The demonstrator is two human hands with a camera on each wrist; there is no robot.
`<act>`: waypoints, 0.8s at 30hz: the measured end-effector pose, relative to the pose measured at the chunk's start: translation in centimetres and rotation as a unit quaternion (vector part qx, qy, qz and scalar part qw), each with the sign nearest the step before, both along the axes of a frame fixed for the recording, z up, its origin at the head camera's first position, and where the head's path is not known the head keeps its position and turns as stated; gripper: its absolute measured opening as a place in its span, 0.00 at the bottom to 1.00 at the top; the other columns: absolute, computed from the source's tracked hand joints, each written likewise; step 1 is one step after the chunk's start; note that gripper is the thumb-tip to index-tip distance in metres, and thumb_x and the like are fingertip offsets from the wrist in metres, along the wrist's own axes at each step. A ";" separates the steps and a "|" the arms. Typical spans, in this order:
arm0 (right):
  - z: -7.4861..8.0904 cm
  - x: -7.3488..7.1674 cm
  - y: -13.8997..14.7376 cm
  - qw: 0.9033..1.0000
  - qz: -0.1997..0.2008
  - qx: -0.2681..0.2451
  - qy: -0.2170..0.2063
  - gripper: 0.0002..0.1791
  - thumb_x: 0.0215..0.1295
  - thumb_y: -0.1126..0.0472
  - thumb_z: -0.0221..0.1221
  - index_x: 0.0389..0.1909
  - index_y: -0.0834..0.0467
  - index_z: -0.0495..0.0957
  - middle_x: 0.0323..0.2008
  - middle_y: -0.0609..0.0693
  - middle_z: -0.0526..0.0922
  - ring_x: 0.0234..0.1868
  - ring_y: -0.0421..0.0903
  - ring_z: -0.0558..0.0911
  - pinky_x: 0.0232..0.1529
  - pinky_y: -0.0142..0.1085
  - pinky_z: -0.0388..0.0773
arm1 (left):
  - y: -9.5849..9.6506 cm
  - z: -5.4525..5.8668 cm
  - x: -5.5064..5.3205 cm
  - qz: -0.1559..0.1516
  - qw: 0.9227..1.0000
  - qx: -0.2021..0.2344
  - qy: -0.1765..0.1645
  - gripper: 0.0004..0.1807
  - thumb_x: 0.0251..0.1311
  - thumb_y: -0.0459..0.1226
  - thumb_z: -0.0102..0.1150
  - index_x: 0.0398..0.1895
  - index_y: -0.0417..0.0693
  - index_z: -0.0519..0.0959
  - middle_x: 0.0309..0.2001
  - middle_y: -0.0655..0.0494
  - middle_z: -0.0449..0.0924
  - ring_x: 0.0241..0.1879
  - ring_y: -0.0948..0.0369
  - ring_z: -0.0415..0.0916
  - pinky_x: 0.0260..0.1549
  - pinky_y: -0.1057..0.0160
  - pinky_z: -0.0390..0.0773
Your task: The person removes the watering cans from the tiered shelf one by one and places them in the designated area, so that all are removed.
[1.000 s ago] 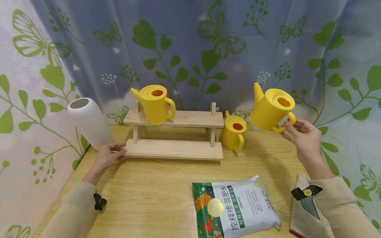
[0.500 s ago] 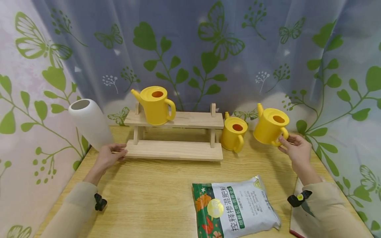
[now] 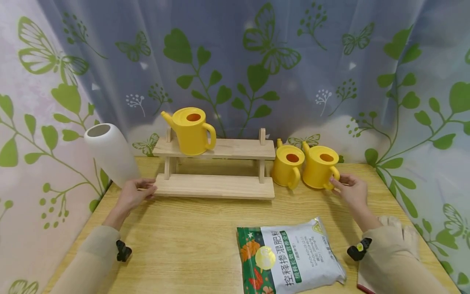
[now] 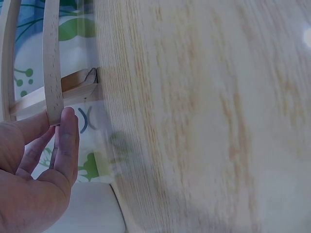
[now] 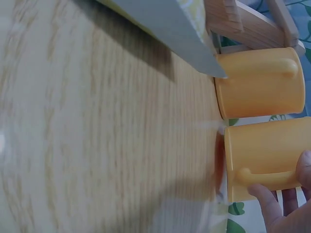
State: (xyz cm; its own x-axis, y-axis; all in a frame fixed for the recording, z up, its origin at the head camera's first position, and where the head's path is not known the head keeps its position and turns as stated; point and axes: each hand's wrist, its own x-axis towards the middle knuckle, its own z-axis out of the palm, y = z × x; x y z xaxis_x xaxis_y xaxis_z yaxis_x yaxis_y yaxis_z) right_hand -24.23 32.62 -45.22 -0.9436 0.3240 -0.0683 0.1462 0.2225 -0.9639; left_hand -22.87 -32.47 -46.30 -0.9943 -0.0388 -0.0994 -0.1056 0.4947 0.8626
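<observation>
At the left end of the two-tier wooden shelf (image 3: 216, 185), my left hand (image 3: 133, 195) pinches the tip of the lower board (image 4: 52, 68) between thumb and fingers. My right hand (image 3: 353, 194) holds a yellow watering can (image 3: 318, 170) by its handle (image 5: 269, 180). This can is upright, low over the table and close beside a second yellow watering can (image 3: 284, 169) at the shelf's right end. In the right wrist view a narrow gap shows between the two. A third yellow watering can (image 3: 191, 134) stands on the upper board, spout to the left.
Behind my left hand stands a tall white vase (image 3: 113, 153). A fertilizer bag (image 3: 293, 257) lies at the front of the wooden table (image 3: 176, 245). Pale gloves (image 3: 407, 237) lie partly under my right forearm. A patterned curtain (image 3: 227, 53) hangs behind everything.
My right hand has lowered the watering can and brought it left, beside the second can; its tilt has gone. My left hand has stayed at the shelf's end.
</observation>
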 end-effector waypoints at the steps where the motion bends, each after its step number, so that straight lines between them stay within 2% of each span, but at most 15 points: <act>1: 0.0 0.0 -0.1 1.000 0.001 0.005 -0.004 0.18 0.71 0.61 0.69 0.57 0.62 0.81 0.30 0.27 0.82 0.35 0.27 0.85 0.41 0.27 0.91 | 0.0 0.0 0.0 0.000 1.000 0.000 0.000 0.25 0.76 0.34 0.60 0.70 0.28 0.73 0.56 0.33 0.80 0.36 0.68 0.85 0.45 0.63 0.94; 4: -0.2 0.0 -0.2 1.000 0.011 0.014 -0.010 0.22 0.71 0.59 0.68 0.61 0.66 0.79 0.31 0.27 0.81 0.36 0.28 0.85 0.43 0.27 0.91 | 0.0 -0.1 0.0 -0.001 1.000 -0.001 0.001 0.25 0.76 0.34 0.60 0.70 0.28 0.73 0.55 0.33 0.80 0.36 0.68 0.85 0.44 0.63 0.94; 9: -0.4 0.0 0.1 0.999 0.039 0.024 -0.020 0.25 0.72 0.56 0.68 0.62 0.66 0.77 0.33 0.27 0.81 0.38 0.28 0.85 0.47 0.28 0.92 | 0.0 -0.3 -0.1 -0.001 1.000 0.001 0.000 0.26 0.76 0.34 0.60 0.71 0.27 0.72 0.55 0.33 0.81 0.36 0.68 0.85 0.43 0.64 0.94; 14: -0.3 -0.2 0.7 0.997 0.069 0.032 -0.034 0.27 0.73 0.56 0.67 0.64 0.68 0.76 0.34 0.29 0.80 0.38 0.28 0.84 0.47 0.27 0.91 | 0.0 -0.4 -0.2 0.000 1.000 -0.001 -0.001 0.26 0.76 0.34 0.60 0.71 0.27 0.72 0.56 0.32 0.80 0.36 0.67 0.85 0.44 0.63 0.94; 24: -0.1 -0.1 1.5 0.991 0.122 0.025 -0.046 0.24 0.72 0.56 0.68 0.59 0.68 0.79 0.35 0.31 0.82 0.40 0.31 0.86 0.49 0.30 0.92 | 0.0 -0.3 -0.2 0.000 1.000 -0.008 0.000 0.26 0.77 0.34 0.59 0.72 0.30 0.73 0.59 0.30 0.78 0.36 0.69 0.85 0.45 0.62 0.94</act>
State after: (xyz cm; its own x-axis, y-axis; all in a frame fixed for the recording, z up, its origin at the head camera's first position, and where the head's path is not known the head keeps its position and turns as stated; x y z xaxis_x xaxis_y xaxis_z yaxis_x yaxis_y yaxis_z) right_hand -24.31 34.09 -45.30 -0.9848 0.0919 -0.1476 0.1692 0.3093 -0.9358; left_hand -23.07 -32.49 -46.60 -0.9943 -0.0401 -0.0987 -0.1054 0.5089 0.8544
